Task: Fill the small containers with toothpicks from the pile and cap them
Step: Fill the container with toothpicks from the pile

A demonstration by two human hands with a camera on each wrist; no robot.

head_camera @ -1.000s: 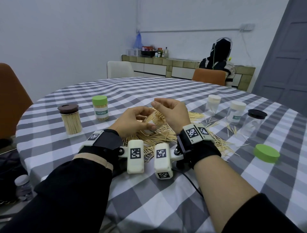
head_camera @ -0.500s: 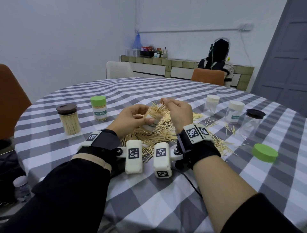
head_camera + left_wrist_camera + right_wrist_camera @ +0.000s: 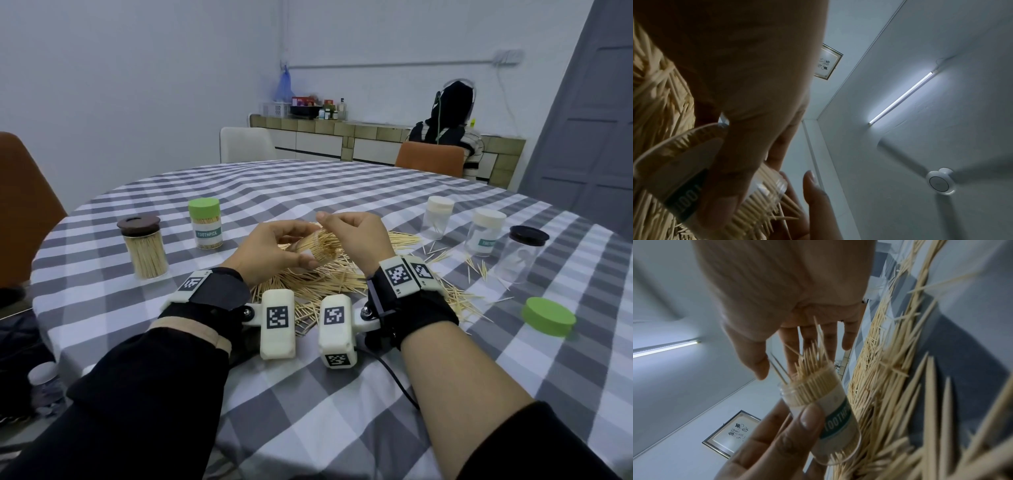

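head: left hand grips small clear labelled plastic container tilted, mouth toward right hand, above loose wooden toothpick pile; green-capped jar reads TOOTHPICK | left wrist: label partly legible "TOO" | right wrist: right fingers nearly straight, loosely spread at the protruding tips, holding nothing; label "TOOTHP"

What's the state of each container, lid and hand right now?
Held container: uncapped, tilted, nearly full, some toothpicks sticking out.
Left hand: grips the held container.
Right hand: at the container's mouth, fingers straight.
Brown-lid jar: capped, full.
Green-cap container: capped, full.
Two white-cap containers: capped, nearly empty.
Black-lid jar: capped, empty.
Loose green cap: on the table.
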